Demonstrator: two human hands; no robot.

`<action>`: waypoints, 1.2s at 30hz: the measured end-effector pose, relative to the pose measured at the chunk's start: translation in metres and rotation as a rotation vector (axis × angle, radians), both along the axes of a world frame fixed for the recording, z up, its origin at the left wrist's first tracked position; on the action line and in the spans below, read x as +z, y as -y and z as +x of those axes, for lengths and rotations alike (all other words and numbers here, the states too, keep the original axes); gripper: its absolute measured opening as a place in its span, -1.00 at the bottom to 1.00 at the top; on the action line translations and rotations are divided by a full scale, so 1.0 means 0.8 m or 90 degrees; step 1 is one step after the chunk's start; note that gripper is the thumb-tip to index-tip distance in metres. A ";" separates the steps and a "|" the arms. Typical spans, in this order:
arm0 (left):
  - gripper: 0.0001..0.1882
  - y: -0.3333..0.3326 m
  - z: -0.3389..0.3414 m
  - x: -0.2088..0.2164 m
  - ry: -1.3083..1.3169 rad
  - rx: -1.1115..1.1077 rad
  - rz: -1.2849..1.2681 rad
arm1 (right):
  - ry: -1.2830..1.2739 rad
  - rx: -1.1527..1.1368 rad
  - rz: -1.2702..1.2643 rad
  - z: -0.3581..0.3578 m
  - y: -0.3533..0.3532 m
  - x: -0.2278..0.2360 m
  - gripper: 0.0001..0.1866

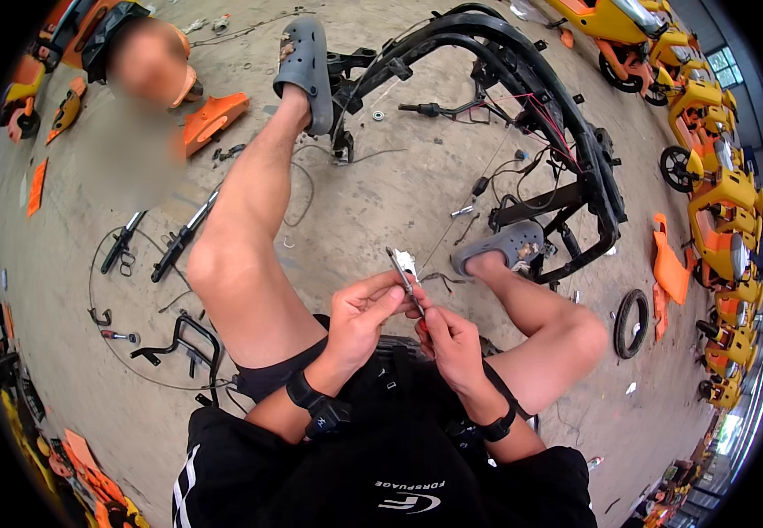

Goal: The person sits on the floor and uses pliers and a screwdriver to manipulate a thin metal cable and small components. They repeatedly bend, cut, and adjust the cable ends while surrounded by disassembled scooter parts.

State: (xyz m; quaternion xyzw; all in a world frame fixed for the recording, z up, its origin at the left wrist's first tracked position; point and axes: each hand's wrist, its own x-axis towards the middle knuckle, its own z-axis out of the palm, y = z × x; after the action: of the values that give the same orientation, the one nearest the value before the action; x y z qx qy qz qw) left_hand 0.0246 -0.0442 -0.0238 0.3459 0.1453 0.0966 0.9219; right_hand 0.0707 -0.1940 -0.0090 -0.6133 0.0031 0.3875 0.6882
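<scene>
Just above my lap, both hands meet on a slim dark metal rod [399, 267] that slants up to the left. My left hand [362, 315] pinches it between thumb and fingertips. Lower down, the fingers of my right hand [454, 346] close round its other end, where a bit of red shows. What this lower end looks like is mostly hidden by the fingers. Behind the rod is a small crumpled white piece [407, 260]; whether it touches the rod I cannot tell. A bare black scooter frame [588, 172] lies on the floor in front, close to my feet.
Fork legs [183, 236], a black bent bracket [190, 339] and a red-handled tool [119, 335] lie left. A tyre [631, 324] and orange panel [670, 268] lie right. Cables [522, 176] trail around the frame. Another person [131, 150] is at upper left. Yellow scooters [720, 211] line the right.
</scene>
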 end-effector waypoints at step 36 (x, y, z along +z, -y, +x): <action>-0.89 0.050 -0.019 0.015 0.040 0.031 0.180 | 0.034 0.056 0.099 -0.003 0.046 -0.037 -0.70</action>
State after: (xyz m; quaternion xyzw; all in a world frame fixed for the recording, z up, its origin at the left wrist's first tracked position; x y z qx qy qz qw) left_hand 0.0092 -0.0846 -0.0121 0.4653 0.1100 0.1490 0.8656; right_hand 0.0680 -0.2308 -0.0382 -0.5677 -0.0727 0.3999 0.7159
